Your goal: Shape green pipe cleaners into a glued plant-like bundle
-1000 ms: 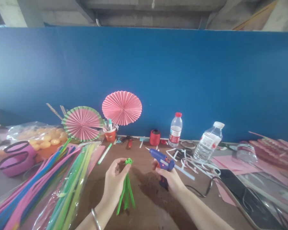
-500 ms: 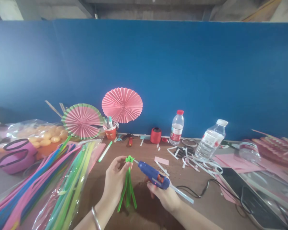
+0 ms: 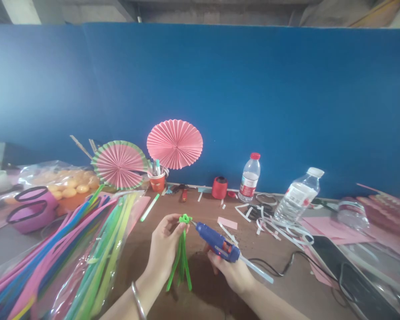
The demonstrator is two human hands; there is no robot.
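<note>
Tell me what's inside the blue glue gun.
A translucent stick pokes out of the back of the blue glue gun. Any length inside is covered by the casing and cannot be seen; the right hand hides the handle.

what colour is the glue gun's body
The glue gun has a blue body, best seen in the head view.

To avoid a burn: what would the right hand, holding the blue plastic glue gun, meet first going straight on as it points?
Led by the glue gun, the right hand would probably first meet the curled top of the green fuzzy stems in the left hand; whether they touch is unclear.
</note>
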